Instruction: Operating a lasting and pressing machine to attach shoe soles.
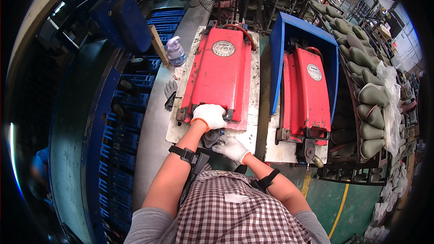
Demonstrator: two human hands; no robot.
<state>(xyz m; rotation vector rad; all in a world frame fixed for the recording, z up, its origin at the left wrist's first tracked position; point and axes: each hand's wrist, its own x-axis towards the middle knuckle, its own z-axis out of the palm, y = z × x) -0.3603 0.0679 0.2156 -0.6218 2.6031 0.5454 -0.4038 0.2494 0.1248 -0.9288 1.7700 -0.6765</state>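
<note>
In front of me is a machine with a long red metal cover (217,72), lying closed on a pale, stained base plate (249,122). My left hand (210,115), in a white glove with an orange cuff, is wrapped over the black handle (229,114) at the cover's near end. Just below it, a round black latch part (210,137) sticks out from the machine. My right hand (232,148), gloved the same way, is beside that part with its fingers curled. Whatever those fingers hold is hidden.
A second red-covered machine (308,90) stands to the right under a blue hood (300,26). Beyond it, a rack holds many grey-green shoe-shaped pieces (371,95). On the left are a spray bottle (175,51), a grey glove (170,89) and a row of blue slatted trays (129,129).
</note>
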